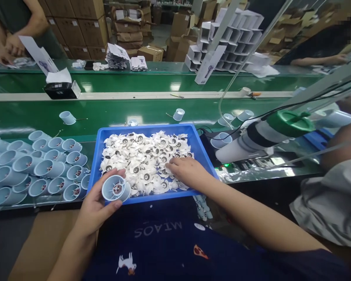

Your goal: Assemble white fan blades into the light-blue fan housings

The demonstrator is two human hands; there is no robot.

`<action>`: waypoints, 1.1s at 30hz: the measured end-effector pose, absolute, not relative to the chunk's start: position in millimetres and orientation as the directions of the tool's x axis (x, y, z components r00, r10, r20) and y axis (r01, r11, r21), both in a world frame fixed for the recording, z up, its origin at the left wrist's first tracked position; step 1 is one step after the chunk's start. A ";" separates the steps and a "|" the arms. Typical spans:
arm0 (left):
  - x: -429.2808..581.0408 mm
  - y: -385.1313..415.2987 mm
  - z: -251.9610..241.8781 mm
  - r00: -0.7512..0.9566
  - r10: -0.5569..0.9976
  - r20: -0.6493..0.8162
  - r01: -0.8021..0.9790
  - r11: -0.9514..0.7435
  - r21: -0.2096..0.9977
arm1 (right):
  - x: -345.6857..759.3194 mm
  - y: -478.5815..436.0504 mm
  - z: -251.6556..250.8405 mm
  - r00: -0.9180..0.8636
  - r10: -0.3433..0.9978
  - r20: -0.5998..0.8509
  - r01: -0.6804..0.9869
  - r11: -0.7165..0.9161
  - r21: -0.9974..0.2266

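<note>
The left hand [90, 207] was curled around a cup [125, 190], thumb and fingers on its sides, at the tray's eight o'clock, with twelve straight ahead of the worker. That cup was pale blue and tilted, its mouth toward the worker; thin ribs ran in to a reddish-brown core. The right hand [187, 171] reached in between three and four, fingers bent and close together, tips among the fans [128, 156]; I couldn't tell whether they gripped one.

The tray [201, 154] was blue, shallow and heaped with those fans, white and thin-bladed, many showing dark round hubs. At nine lay piled cups [49, 168], mouths mostly toward the worker, dark cores inside. Between two and three was a grey cylinder [251, 138] with a green lid. Farther off, near ten, a black box [60, 91] held white paper [59, 76].
</note>
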State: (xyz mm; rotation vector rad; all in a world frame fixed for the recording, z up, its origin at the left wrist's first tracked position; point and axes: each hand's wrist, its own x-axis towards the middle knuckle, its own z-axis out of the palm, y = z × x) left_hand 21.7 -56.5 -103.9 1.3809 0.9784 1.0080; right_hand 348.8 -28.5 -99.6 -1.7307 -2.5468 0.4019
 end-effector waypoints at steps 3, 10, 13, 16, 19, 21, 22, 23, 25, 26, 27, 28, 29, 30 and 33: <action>32.1 -59.6 -102.7 0.292 0.955 0.051 0.004 -0.055 0.998 | 349.8 -28.7 -98.6 -0.343 0.936 -0.086 0.849 0.269 -0.455; 51.8 -63.0 -103.8 0.280 0.960 0.014 0.238 -0.084 0.968 | 337.7 -46.1 -93.1 -0.451 0.892 -0.035 0.220 0.072 -0.973; 61.1 -60.0 -94.0 0.377 0.926 0.036 0.419 -0.205 0.884 | 322.1 -54.2 -99.5 -0.491 0.871 0.000 -0.023 -0.013 -1.000; 69.5 -57.7 -84.5 0.476 0.868 0.142 0.543 -0.418 0.728 | 313.1 -57.7 -102.7 -0.487 0.873 0.026 -0.161 -0.060 -0.985; 77.2 -56.5 -82.3 0.528 0.808 0.263 0.595 -0.572 0.565 | 311.5 -59.7 -96.7 -0.433 0.895 0.110 -0.069 0.089 -0.994; 82.8 -56.1 -84.4 0.553 0.763 0.335 0.596 -0.643 0.482 | 310.5 -60.8 -90.5 -0.398 0.888 0.232 0.222 0.338 -0.914; 85.8 -56.1 -85.7 0.564 0.740 0.365 0.588 -0.671 0.451 | 309.4 -61.2 -88.0 -0.400 0.873 0.280 0.376 0.435 -0.818; 88.5 -56.3 -86.9 0.574 0.721 0.389 0.580 -0.693 0.428 | 307.9 -61.4 -86.1 -0.408 0.860 0.306 0.491 0.490 -0.720; 92.7 -57.4 -87.7 0.580 0.700 0.417 0.569 -0.714 0.408 | 305.7 -61.0 -84.1 -0.415 0.858 0.302 0.577 0.505 -0.642; 93.6 -58.0 -86.9 0.580 0.696 0.422 0.562 -0.718 0.411 | 305.8 -60.6 -83.6 -0.419 0.856 0.301 0.567 0.506 -0.649; 93.5 -58.0 -85.0 0.581 0.696 0.423 0.554 -0.718 0.421 | 307.3 -60.4 -83.2 -0.421 0.848 0.321 0.528 0.517 -0.673; 92.5 -56.7 -82.0 0.580 0.695 0.425 0.547 -0.719 0.429 | 310.3 -60.5 -82.9 -0.415 0.833 0.365 0.469 0.540 -0.699; 91.0 -53.6 -78.0 0.573 0.699 0.427 0.553 -0.715 0.428 | 314.9 -61.2 -82.8 -0.396 0.813 0.426 0.404 0.571 -0.714; 89.1 -47.8 -72.9 0.562 0.711 0.424 0.576 -0.704 0.417 | 320.6 -62.4 -82.9 -0.361 0.794 0.490 0.353 0.602 -0.716; 86.3 -10.1 -54.0 0.496 0.798 0.341 0.713 -0.599 0.364 | 339.7 -68.3 -85.3 -0.195 0.768 0.610 0.353 0.635 -0.687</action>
